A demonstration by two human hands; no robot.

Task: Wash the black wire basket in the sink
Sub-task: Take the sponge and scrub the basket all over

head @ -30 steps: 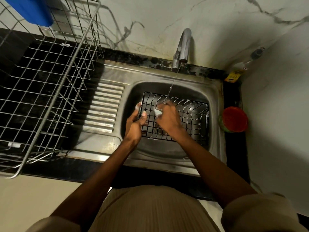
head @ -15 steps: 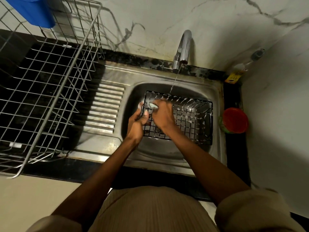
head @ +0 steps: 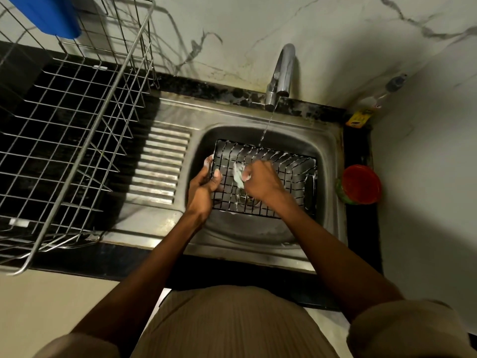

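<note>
The black wire basket sits tilted inside the sink, soap-flecked. The left hand grips its left rim. The right hand clenches a pale scrubber against its grid.

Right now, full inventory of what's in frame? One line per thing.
black wire basket: 1, black, in the sink basin under the water stream
scrubber: 1, pale, against the basket mesh
sink: 1, steel, ribbed drainboard on its left
tap: 1, chrome, running
dish rack: 1, silver wire, left counter
blue container: 1, top left
red-lidded tub: 1, right of sink
left hand: grips basket's left edge
right hand: holds scrubber
</note>
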